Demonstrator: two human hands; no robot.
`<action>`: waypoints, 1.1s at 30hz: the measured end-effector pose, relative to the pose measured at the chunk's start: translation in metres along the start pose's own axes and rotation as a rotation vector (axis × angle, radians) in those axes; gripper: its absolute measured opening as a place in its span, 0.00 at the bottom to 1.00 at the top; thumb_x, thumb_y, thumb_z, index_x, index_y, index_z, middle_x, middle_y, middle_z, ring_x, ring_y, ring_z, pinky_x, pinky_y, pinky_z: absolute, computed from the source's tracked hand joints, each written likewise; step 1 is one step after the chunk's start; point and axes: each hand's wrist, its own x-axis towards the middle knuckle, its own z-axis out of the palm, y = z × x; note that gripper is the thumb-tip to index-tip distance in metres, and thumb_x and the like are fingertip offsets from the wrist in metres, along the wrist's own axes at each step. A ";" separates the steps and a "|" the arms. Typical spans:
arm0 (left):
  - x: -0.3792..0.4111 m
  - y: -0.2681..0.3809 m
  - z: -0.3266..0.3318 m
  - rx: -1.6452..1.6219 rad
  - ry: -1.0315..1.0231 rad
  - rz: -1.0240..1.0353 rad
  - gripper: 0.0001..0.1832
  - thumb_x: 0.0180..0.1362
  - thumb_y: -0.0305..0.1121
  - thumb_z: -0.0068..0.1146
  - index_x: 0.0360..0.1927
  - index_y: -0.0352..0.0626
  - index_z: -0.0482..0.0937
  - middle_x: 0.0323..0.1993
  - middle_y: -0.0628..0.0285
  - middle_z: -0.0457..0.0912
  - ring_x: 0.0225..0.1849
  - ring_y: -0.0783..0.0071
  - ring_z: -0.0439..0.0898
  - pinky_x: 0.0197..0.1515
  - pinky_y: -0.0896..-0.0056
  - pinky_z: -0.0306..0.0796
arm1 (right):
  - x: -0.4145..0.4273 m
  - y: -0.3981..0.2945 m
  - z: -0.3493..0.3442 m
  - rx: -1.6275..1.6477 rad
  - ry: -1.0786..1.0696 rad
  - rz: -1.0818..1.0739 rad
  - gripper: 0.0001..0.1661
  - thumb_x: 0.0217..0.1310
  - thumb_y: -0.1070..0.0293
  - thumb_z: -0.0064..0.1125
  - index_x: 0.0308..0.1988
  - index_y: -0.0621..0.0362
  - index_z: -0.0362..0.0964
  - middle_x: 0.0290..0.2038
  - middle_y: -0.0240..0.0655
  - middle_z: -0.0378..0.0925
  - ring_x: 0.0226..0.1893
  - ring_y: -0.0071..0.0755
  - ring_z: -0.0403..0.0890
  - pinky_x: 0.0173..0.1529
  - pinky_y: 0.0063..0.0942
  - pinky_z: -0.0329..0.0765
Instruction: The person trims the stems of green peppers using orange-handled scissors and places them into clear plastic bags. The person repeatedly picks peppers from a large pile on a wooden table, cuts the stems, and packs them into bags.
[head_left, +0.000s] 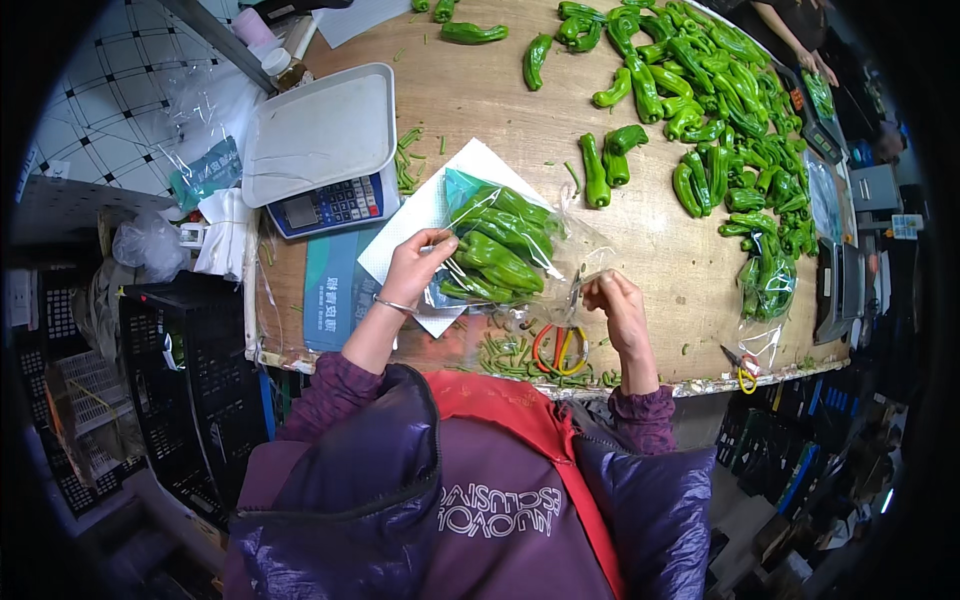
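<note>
A clear plastic bag (501, 244) of green peppers lies in front of me on white paper (471, 159). My left hand (417, 264), a bracelet at its wrist, pinches the bag's left edge between thumb and fingers. At the other end, my right hand (619, 304) has its fingertips closed on the loose, empty end of the film. Scissors (560, 351) with red and yellow handles lie just below this end, their blades pointing away from me and partly covered by the film. Cut green stems (506, 354) are scattered around the handles.
A digital scale (322, 139) stands left, beside printed teal bags (324, 311). Loose green peppers (697, 71) are heaped at the far right. A second filled bag (769, 281) and scissors (744, 373) lie right. Another person's hands (817, 66) are at the far-right edge.
</note>
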 end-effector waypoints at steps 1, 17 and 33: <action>0.002 0.003 0.002 -0.012 -0.011 0.007 0.15 0.58 0.33 0.61 0.45 0.33 0.79 0.39 0.64 0.81 0.40 0.82 0.76 0.44 0.80 0.70 | -0.002 0.004 0.000 0.116 0.023 -0.005 0.14 0.69 0.62 0.46 0.44 0.61 0.69 0.31 0.37 0.78 0.29 0.25 0.77 0.36 0.21 0.74; 0.005 -0.028 -0.021 0.319 0.104 0.059 0.17 0.63 0.38 0.54 0.49 0.37 0.77 0.36 0.67 0.76 0.27 0.86 0.68 0.29 0.84 0.63 | -0.068 -0.135 -0.059 0.279 0.559 -0.239 0.13 0.63 0.65 0.53 0.35 0.65 0.77 0.21 0.34 0.78 0.19 0.20 0.76 0.23 0.16 0.68; -0.027 -0.055 0.004 1.210 0.031 0.483 0.20 0.46 0.44 0.67 0.35 0.44 0.73 0.33 0.58 0.76 0.38 0.57 0.75 0.40 0.58 0.64 | -0.033 -0.107 -0.246 -0.378 1.054 -0.435 0.15 0.62 0.71 0.56 0.47 0.64 0.75 0.37 0.31 0.79 0.33 0.20 0.76 0.36 0.18 0.70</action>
